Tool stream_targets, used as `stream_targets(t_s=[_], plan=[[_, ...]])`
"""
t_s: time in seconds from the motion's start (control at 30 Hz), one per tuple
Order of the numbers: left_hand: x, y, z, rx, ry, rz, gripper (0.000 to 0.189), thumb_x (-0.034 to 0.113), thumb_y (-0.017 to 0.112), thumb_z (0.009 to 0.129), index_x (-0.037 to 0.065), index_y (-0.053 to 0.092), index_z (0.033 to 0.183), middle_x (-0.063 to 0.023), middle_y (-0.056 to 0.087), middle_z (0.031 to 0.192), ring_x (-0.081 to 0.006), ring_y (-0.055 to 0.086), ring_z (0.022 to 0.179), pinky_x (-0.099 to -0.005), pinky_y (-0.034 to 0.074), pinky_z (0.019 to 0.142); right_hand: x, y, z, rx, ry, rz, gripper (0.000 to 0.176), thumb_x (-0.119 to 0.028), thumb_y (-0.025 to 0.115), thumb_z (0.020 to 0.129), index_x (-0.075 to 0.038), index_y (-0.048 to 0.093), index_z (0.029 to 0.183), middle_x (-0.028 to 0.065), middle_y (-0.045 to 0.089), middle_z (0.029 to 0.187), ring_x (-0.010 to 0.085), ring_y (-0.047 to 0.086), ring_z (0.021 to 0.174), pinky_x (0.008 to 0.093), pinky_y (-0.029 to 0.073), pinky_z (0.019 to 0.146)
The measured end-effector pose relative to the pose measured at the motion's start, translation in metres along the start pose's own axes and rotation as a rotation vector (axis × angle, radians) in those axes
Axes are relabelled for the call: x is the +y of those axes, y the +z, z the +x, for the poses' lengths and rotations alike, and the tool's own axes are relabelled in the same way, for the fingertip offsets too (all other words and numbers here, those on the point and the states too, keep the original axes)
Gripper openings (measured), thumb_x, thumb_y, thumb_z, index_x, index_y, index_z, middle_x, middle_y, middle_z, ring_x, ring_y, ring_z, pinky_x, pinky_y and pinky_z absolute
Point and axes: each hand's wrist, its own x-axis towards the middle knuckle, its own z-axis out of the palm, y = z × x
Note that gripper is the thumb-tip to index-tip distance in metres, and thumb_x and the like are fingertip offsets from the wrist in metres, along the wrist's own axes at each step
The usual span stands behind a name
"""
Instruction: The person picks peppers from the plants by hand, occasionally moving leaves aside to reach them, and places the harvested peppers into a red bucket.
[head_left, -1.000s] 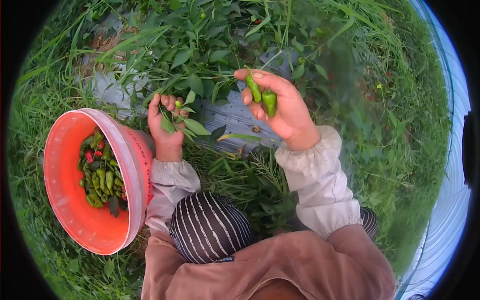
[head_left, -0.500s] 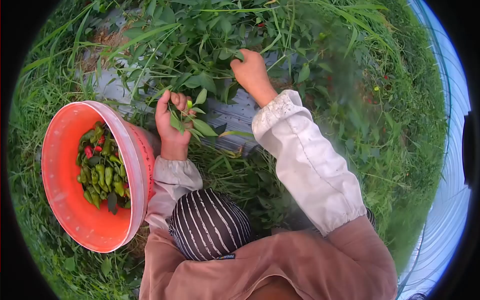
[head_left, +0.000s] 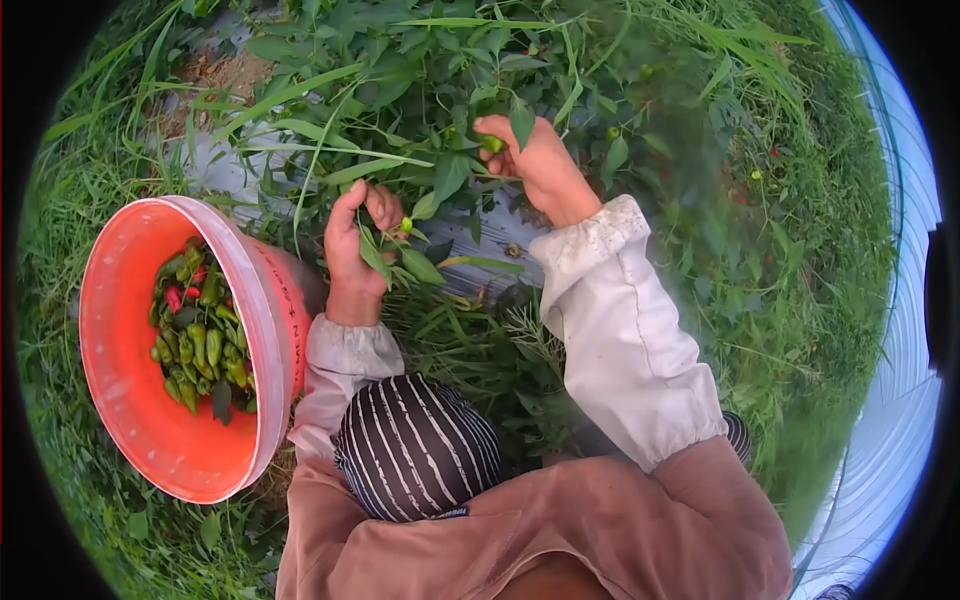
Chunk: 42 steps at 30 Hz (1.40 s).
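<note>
My left hand (head_left: 358, 240) is closed, palm up, around a small green pepper (head_left: 405, 225) with leaves (head_left: 420, 265) attached; most of what it holds is hidden by the fingers. Farther right, the fingers of my right hand (head_left: 540, 165) are curled round another green pepper (head_left: 492, 144) among the leaves of a pepper plant (head_left: 455, 170). To the left of my left hand, an orange-red bucket (head_left: 165, 440) tilts with its mouth facing me. Many green peppers (head_left: 205, 345) and a few red ones (head_left: 174, 298) lie inside it.
Silvery plastic mulch film (head_left: 500, 245) covers the soil beneath the plants. Tall grass (head_left: 110, 110) grows around the bed. My knee in striped cloth (head_left: 420, 445) is below my hands. Pale blue sheeting (head_left: 900, 430) runs along the right edge.
My right hand has turned over and shifted slightly right and down, now showing a green pepper at its fingers. My left hand has moved a little right, still holding its pepper and leaves.
</note>
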Motion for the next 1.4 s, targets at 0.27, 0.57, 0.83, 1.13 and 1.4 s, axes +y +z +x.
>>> stream_targets(t_s=[0.27,0.57,0.83,1.13,1.4], plan=[[0.002,0.021,-0.006,-0.023,0.001,0.169,0.037,0.027,0.043,0.097,0.008,0.044,0.066,-0.0031,0.039,0.059,-0.0151,0.035,0.058,-0.0292,0.030,0.058,-0.002,0.009,-0.044,-0.103,-0.336,-0.433,0.026,-0.023,0.069,0.082,0.003,0.065,0.087,0.0003,0.059,0.065,0.0069,0.050,0.053,0.0255,0.041,0.051],[0.028,-0.013,0.000,0.066,0.138,-0.064,0.035,0.028,0.041,0.099,0.009,0.043,0.070,-0.0024,0.039,0.062,-0.0158,0.039,0.062,-0.0298,0.041,0.054,0.068,-0.015,-0.026,-0.155,0.265,-0.031,0.020,-0.016,0.064,0.082,0.002,0.058,0.089,0.0047,0.057,0.071,0.0141,0.054,0.055,0.0288,0.045,0.049],[0.021,-0.021,0.000,0.026,0.089,-0.145,0.035,0.030,0.043,0.099,0.010,0.042,0.070,-0.0011,0.039,0.063,-0.0154,0.040,0.064,-0.0290,0.045,0.054,0.117,0.017,0.060,0.275,-0.374,-0.185,0.034,-0.018,0.067,0.080,-0.002,0.063,0.110,0.0116,0.062,0.076,0.0251,0.061,0.068,0.0387,0.049,0.063],[0.015,-0.008,-0.003,0.050,0.074,-0.092,0.036,0.030,0.042,0.099,0.010,0.042,0.070,-0.0011,0.039,0.063,-0.0170,0.042,0.065,-0.0291,0.045,0.052,0.085,0.034,0.063,0.338,-0.385,-0.421,0.032,-0.019,0.076,0.075,-0.004,0.066,0.101,0.0150,0.065,0.079,0.0356,0.064,0.081,0.0431,0.048,0.074],[0.015,-0.011,-0.005,0.053,0.069,-0.111,0.035,0.029,0.041,0.100,0.010,0.042,0.070,-0.0014,0.039,0.063,-0.0164,0.041,0.064,-0.0292,0.044,0.052,0.070,-0.020,0.022,0.029,0.194,0.132,0.024,-0.027,0.071,0.082,-0.004,0.064,0.082,0.0020,0.061,0.068,0.0090,0.055,0.060,0.0245,0.035,0.047]])
